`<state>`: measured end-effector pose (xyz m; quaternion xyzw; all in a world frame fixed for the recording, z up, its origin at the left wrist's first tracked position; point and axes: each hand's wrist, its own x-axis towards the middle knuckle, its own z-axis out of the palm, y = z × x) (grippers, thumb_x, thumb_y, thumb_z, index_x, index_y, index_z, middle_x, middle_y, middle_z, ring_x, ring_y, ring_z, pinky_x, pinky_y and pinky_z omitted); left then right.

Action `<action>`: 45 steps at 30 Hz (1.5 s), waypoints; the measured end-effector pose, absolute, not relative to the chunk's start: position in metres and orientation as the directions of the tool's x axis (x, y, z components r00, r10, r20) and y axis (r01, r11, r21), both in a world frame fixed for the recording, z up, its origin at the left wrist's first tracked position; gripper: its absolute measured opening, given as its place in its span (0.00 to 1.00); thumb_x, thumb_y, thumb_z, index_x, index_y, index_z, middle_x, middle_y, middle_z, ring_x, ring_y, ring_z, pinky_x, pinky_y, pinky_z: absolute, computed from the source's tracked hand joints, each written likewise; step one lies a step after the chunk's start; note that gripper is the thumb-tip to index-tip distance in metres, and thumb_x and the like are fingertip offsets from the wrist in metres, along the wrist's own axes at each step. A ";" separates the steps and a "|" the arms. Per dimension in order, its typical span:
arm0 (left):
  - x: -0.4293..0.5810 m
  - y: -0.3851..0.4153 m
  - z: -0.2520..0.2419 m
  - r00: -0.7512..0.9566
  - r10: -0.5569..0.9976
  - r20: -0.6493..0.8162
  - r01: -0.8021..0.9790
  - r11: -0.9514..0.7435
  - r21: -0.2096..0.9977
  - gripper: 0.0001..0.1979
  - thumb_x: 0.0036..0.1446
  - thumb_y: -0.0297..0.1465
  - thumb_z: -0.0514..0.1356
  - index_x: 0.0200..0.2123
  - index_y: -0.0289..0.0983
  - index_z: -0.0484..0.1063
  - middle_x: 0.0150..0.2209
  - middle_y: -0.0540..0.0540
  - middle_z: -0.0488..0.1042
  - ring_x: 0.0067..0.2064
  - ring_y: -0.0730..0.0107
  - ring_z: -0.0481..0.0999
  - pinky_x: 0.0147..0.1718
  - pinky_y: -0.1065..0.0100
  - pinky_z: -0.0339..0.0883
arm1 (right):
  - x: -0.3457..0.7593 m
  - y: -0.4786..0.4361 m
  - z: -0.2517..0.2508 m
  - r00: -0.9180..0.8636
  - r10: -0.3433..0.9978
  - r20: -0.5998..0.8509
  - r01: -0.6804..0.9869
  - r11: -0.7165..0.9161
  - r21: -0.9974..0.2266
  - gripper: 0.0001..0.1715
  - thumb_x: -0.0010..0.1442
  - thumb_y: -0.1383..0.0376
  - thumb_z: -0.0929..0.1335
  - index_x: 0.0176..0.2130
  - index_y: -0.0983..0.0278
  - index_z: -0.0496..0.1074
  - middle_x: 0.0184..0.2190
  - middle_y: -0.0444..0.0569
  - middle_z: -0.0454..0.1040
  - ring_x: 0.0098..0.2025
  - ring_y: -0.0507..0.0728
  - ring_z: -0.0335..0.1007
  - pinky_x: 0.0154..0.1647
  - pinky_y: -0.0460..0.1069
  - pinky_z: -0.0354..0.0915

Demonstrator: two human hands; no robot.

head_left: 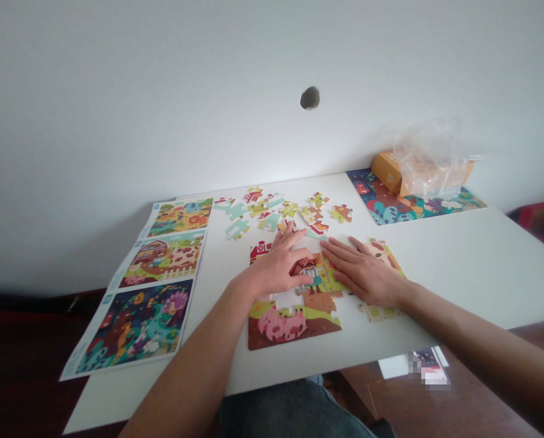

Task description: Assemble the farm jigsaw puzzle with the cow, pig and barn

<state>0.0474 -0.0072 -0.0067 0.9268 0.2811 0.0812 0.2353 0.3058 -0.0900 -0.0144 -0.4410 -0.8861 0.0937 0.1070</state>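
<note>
A partly joined farm jigsaw puzzle (317, 325) lies on the white table, with a pink pig at its lower left and a figure in its middle. Across its upper left part rests my left hand (278, 267), fingers apart and bent a little. My right hand (366, 271) lies flat over the right part, fingers stretched out toward the middle, covering some of the pieces. Both hands press on or touch the puzzle; what is under the palms is hidden. Just beyond the fingertips are several loose puzzle pieces (269, 220) in a scattered heap.
On the left lies a printed picture sheet (187, 304) with three scenes, overhanging the table's edge. At the back right, a finished dark puzzle (390, 213) carries an orange box (386, 170) and a crumpled clear plastic bag (436, 158). A white wall (208, 91) bounds the table's back.
</note>
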 end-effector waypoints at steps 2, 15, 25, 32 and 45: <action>0.048 -0.008 -0.005 0.829 0.559 0.012 0.486 -0.732 0.478 0.19 0.58 0.42 0.65 0.52 0.45 0.74 0.73 0.45 0.44 0.73 0.43 0.40 0.69 0.39 0.38 | 0.305 -0.091 -0.015 -0.593 0.798 0.112 0.758 0.599 -0.258 0.32 0.72 0.61 0.55 0.72 0.62 0.47 0.72 0.53 0.47 0.73 0.63 0.41 0.70 0.69 0.44; 0.045 -0.008 0.007 0.827 0.561 0.020 0.496 -0.748 0.441 0.21 0.59 0.45 0.63 0.54 0.45 0.74 0.73 0.48 0.42 0.73 0.43 0.34 0.69 0.40 0.33 | 0.319 -0.092 -0.006 -0.514 0.815 0.269 0.705 0.580 -0.409 0.32 0.71 0.62 0.57 0.72 0.57 0.48 0.71 0.50 0.50 0.73 0.64 0.41 0.70 0.68 0.48; 0.061 -0.078 0.004 0.837 0.547 0.011 0.519 -0.800 0.302 0.30 0.69 0.46 0.48 0.71 0.51 0.47 0.73 0.49 0.42 0.73 0.42 0.37 0.65 0.29 0.36 | 0.335 -0.129 -0.018 -0.430 0.900 0.078 0.884 0.437 -0.165 0.35 0.70 0.52 0.58 0.72 0.49 0.43 0.73 0.45 0.40 0.74 0.68 0.33 0.70 0.71 0.38; 0.054 -0.091 -0.002 0.804 0.594 0.029 0.572 -0.786 0.236 0.31 0.68 0.43 0.50 0.71 0.50 0.46 0.73 0.49 0.42 0.73 0.45 0.40 0.67 0.35 0.37 | 0.321 -0.126 -0.022 -0.443 0.891 0.099 0.878 0.453 -0.152 0.35 0.70 0.52 0.58 0.72 0.49 0.43 0.73 0.45 0.41 0.73 0.70 0.35 0.69 0.71 0.40; -0.011 -0.121 -0.016 0.464 0.883 0.071 0.871 -0.469 0.149 0.34 0.66 0.47 0.51 0.71 0.50 0.46 0.73 0.45 0.44 0.72 0.38 0.41 0.64 0.32 0.43 | 0.290 -0.134 -0.025 -0.451 0.884 0.118 0.869 0.466 -0.165 0.35 0.70 0.50 0.56 0.72 0.50 0.43 0.73 0.47 0.43 0.73 0.71 0.36 0.68 0.73 0.42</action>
